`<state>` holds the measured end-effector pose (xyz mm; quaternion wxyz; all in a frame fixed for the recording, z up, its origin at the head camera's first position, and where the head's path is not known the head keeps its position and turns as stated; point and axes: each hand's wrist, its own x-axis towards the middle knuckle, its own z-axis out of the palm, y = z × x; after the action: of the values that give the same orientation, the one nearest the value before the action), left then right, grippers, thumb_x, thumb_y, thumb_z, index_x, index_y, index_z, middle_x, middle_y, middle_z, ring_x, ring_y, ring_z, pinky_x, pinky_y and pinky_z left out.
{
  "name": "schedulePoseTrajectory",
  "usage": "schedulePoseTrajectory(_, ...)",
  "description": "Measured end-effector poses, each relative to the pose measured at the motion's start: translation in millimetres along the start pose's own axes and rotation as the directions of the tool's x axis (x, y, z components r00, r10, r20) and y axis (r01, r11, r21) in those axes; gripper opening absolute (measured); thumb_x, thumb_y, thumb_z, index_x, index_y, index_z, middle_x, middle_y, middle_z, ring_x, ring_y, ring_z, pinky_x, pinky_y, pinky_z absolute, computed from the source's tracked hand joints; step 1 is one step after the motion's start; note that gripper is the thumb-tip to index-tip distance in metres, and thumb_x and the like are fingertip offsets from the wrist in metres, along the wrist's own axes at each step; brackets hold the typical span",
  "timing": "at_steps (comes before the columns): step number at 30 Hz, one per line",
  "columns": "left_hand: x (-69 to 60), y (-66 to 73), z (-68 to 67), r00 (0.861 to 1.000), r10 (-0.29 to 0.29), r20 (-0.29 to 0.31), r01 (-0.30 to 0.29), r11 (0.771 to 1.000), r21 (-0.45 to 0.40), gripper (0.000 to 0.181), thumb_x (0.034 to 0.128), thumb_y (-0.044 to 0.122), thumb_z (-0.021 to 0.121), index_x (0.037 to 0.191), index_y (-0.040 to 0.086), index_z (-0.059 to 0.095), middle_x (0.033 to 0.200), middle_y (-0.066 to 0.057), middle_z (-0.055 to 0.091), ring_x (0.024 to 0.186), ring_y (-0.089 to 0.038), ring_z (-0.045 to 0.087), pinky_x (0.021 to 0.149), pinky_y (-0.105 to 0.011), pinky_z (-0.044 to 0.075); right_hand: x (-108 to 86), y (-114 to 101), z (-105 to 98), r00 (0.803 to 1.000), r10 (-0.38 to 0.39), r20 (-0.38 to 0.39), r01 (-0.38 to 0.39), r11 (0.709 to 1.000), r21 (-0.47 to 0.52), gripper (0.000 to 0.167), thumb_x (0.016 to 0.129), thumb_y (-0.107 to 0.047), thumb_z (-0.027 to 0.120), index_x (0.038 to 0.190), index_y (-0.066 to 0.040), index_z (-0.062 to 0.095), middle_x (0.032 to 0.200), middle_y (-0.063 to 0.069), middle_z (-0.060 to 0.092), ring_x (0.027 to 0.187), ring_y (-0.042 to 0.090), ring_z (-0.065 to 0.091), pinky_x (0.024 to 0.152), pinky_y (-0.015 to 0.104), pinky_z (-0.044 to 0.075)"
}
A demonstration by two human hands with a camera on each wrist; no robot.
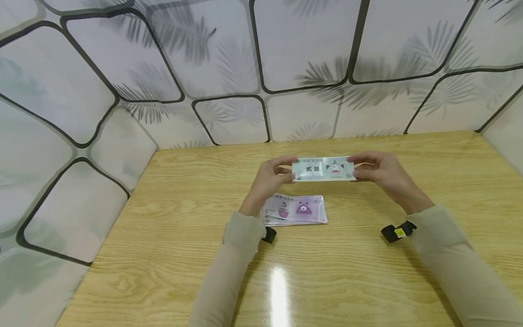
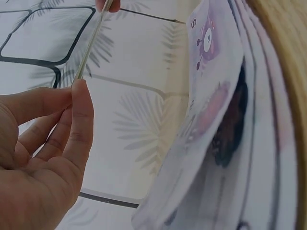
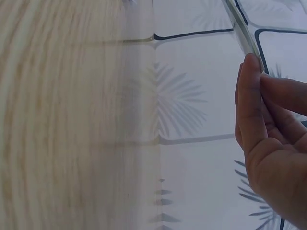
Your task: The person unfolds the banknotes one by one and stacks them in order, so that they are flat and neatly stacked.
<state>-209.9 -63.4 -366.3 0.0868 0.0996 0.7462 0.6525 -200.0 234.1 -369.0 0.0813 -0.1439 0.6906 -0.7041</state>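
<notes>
A pale green toy banknote (image 1: 323, 169) with a cartoon animal face is stretched between both hands above the table. My left hand (image 1: 269, 178) pinches its left end between thumb and fingers, and my right hand (image 1: 377, 171) pinches the right end. Seen edge-on, the note (image 2: 88, 48) is a thin strip in the left wrist view, rising from the left hand (image 2: 57, 124). The right wrist view shows the right hand (image 3: 273, 124) gripping the other edge. Nearer me lies a stack of purple toy banknotes (image 1: 296, 210) marked 5, slightly fanned and partly behind the left wrist.
The wooden table (image 1: 171, 254) meets a patterned wall (image 1: 302, 113) at the back and left. Each wrist wears a dark camera strap, the right camera (image 1: 394, 232) having a yellow patch. A bright reflection lies on the tabletop near the front.
</notes>
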Motion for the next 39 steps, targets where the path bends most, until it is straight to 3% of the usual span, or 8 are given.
schedulePoseTrajectory(11, -13.6, 0.9, -13.4, 1.000, 0.008, 0.011, -0.009, 0.998, 0.066, 0.043, 0.0912, -0.011, 0.065, 0.133, 0.000, 0.064, 0.131, -0.014, 0.062, 0.103, -0.026, 0.063, 0.089, -0.043, 0.059, -1.5, 1, 12, 0.999, -0.012, 0.030, 0.013, 0.999, -0.035, 0.028, 0.095, 0.011, 0.062, 0.116, -0.004, 0.072, 0.109, -0.003, 0.068, 0.085, 0.010, 0.068, 0.076, 0.027, 0.060)
schedulePoseTrajectory(13, -15.2, 0.8, -15.0, 1.000, 0.002, 0.010, -0.003, 0.997, 0.071, 0.043, 0.0911, -0.011, 0.065, 0.133, 0.000, 0.064, 0.132, -0.014, 0.062, 0.103, -0.026, 0.063, 0.088, -0.043, 0.059, -1.8, 1, 14, 0.999, -0.009, 0.035, 0.011, 0.997, -0.070, 0.026, 0.096, 0.010, 0.062, 0.119, 0.000, 0.070, 0.110, -0.004, 0.067, 0.086, 0.010, 0.068, 0.077, 0.026, 0.060)
schedulePoseTrajectory(17, -18.0, 0.0, -17.9, 1.000, -0.011, 0.001, 0.011, 0.994, 0.112, 0.043, 0.0914, -0.009, 0.066, 0.133, 0.003, 0.065, 0.133, -0.010, 0.063, 0.102, -0.024, 0.064, 0.074, -0.034, 0.058, -2.2, 0, 19, 0.999, 0.019, 0.032, -0.014, 0.989, -0.147, 0.029, 0.097, 0.007, 0.063, 0.126, 0.011, 0.061, 0.111, -0.007, 0.066, 0.089, 0.008, 0.067, 0.079, 0.026, 0.060)
schedulePoseTrajectory(21, -21.5, -0.1, -20.9, 1.000, -0.012, 0.000, 0.012, 0.991, 0.136, 0.043, 0.0918, -0.009, 0.066, 0.133, 0.004, 0.065, 0.134, -0.010, 0.063, 0.105, -0.026, 0.064, 0.076, -0.033, 0.058, -2.9, -1, 23, 0.999, 0.043, 0.025, -0.037, 0.980, -0.197, 0.034, 0.098, 0.004, 0.063, 0.129, 0.016, 0.056, 0.109, -0.008, 0.066, 0.089, 0.008, 0.067, 0.080, 0.028, 0.060)
schedulePoseTrajectory(23, -23.2, 0.1, -22.4, 1.000, -0.010, 0.001, 0.009, 0.991, 0.136, 0.043, 0.0914, -0.009, 0.066, 0.133, 0.002, 0.065, 0.135, -0.010, 0.062, 0.108, -0.027, 0.063, 0.084, -0.034, 0.059, -3.2, -1, 25, 0.998, 0.049, 0.026, -0.043, 0.980, -0.195, 0.034, 0.097, 0.005, 0.063, 0.128, 0.017, 0.056, 0.108, -0.007, 0.067, 0.089, 0.008, 0.067, 0.080, 0.029, 0.060)
schedulePoseTrajectory(34, -34.8, -1.9, -30.9, 1.000, -0.019, -0.001, 0.019, 0.992, 0.128, 0.043, 0.0914, -0.008, 0.066, 0.133, 0.002, 0.065, 0.134, -0.011, 0.062, 0.106, -0.027, 0.064, 0.084, -0.042, 0.059, -2.7, 1, 33, 0.998, 0.035, 0.056, -0.027, 0.989, -0.144, 0.028, 0.094, 0.008, 0.065, 0.122, 0.011, 0.064, 0.101, -0.006, 0.070, 0.085, 0.009, 0.068, 0.076, 0.026, 0.060)
schedulePoseTrajectory(39, -43.6, -3.4, -35.6, 1.000, -0.026, -0.012, 0.027, 0.992, 0.122, 0.042, 0.0908, -0.009, 0.066, 0.132, 0.000, 0.066, 0.133, -0.012, 0.063, 0.104, -0.027, 0.064, 0.084, -0.038, 0.060, -3.4, 2, 41, 0.996, 0.045, 0.075, -0.035, 0.990, -0.137, 0.030, 0.093, 0.009, 0.065, 0.123, 0.015, 0.060, 0.100, -0.004, 0.070, 0.084, 0.009, 0.067, 0.076, 0.027, 0.060)
